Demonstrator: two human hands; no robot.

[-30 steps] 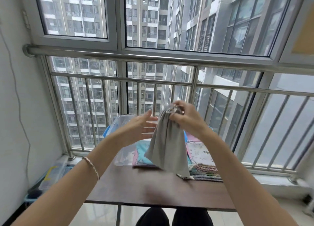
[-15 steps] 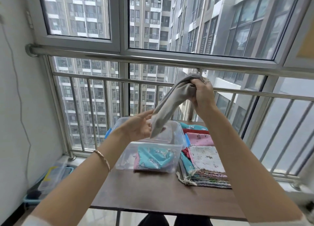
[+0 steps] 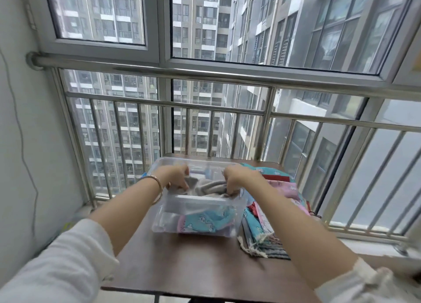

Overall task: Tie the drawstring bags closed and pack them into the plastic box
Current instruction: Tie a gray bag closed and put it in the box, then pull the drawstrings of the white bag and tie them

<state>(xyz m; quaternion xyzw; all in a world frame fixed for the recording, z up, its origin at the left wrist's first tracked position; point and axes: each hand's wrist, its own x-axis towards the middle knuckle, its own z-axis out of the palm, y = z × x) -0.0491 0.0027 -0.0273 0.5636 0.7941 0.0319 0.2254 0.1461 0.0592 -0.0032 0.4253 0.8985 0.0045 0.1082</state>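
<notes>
White sleeves (image 3: 63,264) at the bottom corners, bare forearms reaching forward. Under them a dark brown wooden bench (image 3: 193,261). On its right side lies a fanned stack of patterned fabric drawstring bags (image 3: 262,239), cords trailing at the near edge, just beside the box. The open-topped clear plastic box (image 3: 200,199) sits mid-bench, with a teal cartoon-print bag (image 3: 205,220) on its floor against the near wall. Both hands are in the box mouth above it. The left hand (image 3: 176,176), thin gold bracelet (image 3: 158,184) on the wrist, has its grip closed, fingers curled round the left end of a grey fabric drawstring bag (image 3: 209,186). The right hand (image 3: 237,177) has its grip closed too, clutching the right end. The grey bag is bunched between them at about rim height, possibly resting on what's below, but it's too blurred to tell. Behind the bench is a steel railing (image 3: 205,72), then window glass and tower blocks.
</notes>
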